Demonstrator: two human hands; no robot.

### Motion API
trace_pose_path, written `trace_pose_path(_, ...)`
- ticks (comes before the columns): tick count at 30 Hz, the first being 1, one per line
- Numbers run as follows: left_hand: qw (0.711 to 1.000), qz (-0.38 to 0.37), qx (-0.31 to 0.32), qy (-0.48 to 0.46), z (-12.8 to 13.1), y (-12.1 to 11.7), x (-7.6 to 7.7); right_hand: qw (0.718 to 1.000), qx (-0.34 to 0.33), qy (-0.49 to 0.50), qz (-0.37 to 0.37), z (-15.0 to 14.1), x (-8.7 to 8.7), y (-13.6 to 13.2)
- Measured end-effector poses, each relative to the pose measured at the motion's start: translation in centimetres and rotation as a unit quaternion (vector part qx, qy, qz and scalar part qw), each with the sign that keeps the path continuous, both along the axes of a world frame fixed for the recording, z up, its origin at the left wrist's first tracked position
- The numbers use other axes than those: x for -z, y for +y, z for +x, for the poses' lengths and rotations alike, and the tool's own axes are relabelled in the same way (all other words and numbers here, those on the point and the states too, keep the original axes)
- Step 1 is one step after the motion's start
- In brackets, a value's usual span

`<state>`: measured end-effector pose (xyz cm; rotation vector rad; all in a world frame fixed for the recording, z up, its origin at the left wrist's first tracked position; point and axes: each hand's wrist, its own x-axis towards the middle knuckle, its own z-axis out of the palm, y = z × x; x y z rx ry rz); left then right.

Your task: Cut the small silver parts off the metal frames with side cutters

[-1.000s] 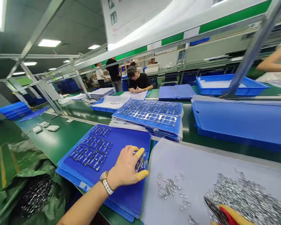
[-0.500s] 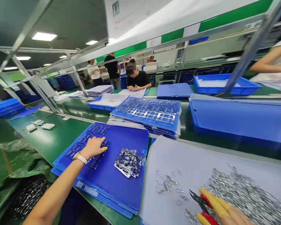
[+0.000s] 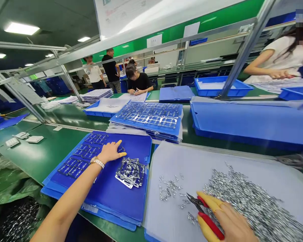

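Note:
My left hand point(image 3: 111, 152), with yellow covers on its fingertips, grips a flat metal frame point(image 3: 121, 149) over the dark blue sheet point(image 3: 111, 198). The hand and forearm hide most of that frame. Flat frames of small metal parts point(image 3: 74, 166) lie in rows to its left. Just right of the hand is a loose pile of shiny empty-looking frames point(image 3: 130, 173). My right hand point(image 3: 224, 215) holds red-handled cutting pliers point(image 3: 208, 218), jaws pointing up and left. The pliers are above white paper, beside a large heap of small metal pieces point(image 3: 244, 195) and a few scattered ones point(image 3: 170, 188).
A stack of sheets with metal frames point(image 3: 148, 116) stands behind the blue sheet. Blue trays point(image 3: 255, 124) line the back right. A metal post point(image 3: 244, 50) rises there. Co-workers point(image 3: 140, 80) sit or stand across the bench. White blocks point(image 3: 34, 139) lie at left.
My left hand has moved right across the blue sheet, toward the frame pile, and the frame under it has shifted too. The pliers stay in my right hand; the view has turned right.

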<state>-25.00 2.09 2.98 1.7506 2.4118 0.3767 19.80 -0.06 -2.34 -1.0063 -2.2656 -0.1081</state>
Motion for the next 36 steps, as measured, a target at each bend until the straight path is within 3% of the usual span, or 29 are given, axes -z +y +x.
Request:
trace_pose_path(3, 0.997, 0.019, 0.011, -0.067, 0.0, 0.5, -0.3, 0.999, -0.01, -0.003, -0.047, 0.5, -0.8, -0.8)
trace_pose_path(6, 0.986, 0.064, 0.032, -0.149, 0.2, -0.3, -2.4, 0.997, -0.02, 0.004, -0.071, 1.7, -0.6, -1.0)
trace_pose_path(8, 0.95, 0.111, 0.066, -0.285, 1.6, -1.6, -4.0, 0.997, -0.014, 0.008, -0.074, 2.3, -0.1, -1.0)
trace_pose_path(9, 0.885, 0.15, 0.091, -0.431, 2.8, -2.3, -4.7, 0.997, -0.006, 0.01, -0.078, 2.4, 0.1, -1.0)
trace_pose_path(11, 0.699, 0.185, 0.126, -0.679, 6.4, -3.5, -5.5, 0.996, 0.012, 0.016, -0.087, 2.1, 0.4, -1.0)
trace_pose_path(12, 0.623, 0.176, 0.133, -0.751, 8.5, -3.8, -5.5, 0.996, 0.018, 0.021, -0.089, 1.8, 0.3, -1.0)
trace_pose_path(13, 0.564, 0.151, 0.134, -0.8, 10.8, -3.9, -5.3, 0.995, 0.023, 0.027, -0.09, 1.4, 0.2, -1.0)
trace_pose_path(15, 0.476, 0.094, 0.121, -0.866, 15.2, -3.5, -4.4, 0.995, 0.026, 0.039, -0.086, 0.7, -0.2, -1.1)
trace_pose_path(18, 0.395, 0.035, 0.082, -0.914, 20.2, -2.4, -2.7, 0.994, 0.03, 0.056, -0.09, 0.3, -1.0, -1.3)
trace_pose_path(21, 0.381, 0.004, 0.027, -0.924, 22.6, -1.4, -1.0, 0.992, 0.042, 0.068, -0.097, 0.3, -1.5, -1.7)
trace_pose_path(26, 0.463, 0.066, -0.028, -0.883, 23.5, -0.4, 1.3, 0.99, 0.044, 0.076, -0.114, -1.5, -2.1, -1.9)
trace_pose_path(28, 0.482, 0.087, -0.031, -0.871, 23.5, -0.4, 1.8, 0.987, 0.04, 0.088, -0.132, -2.7, -2.5, -1.5)
trace_pose_path(31, 0.473, 0.08, -0.022, -0.877, 23.6, -0.6, 2.0, 0.974, 0.061, 0.125, -0.179, -4.5, -2.6, -0.3)
trace_pose_path(36, 0.423, 0.087, -0.012, -0.902, 23.4, -0.9, 1.6, 0.934, 0.054, 0.201, -0.292, -6.1, -0.7, 1.3)
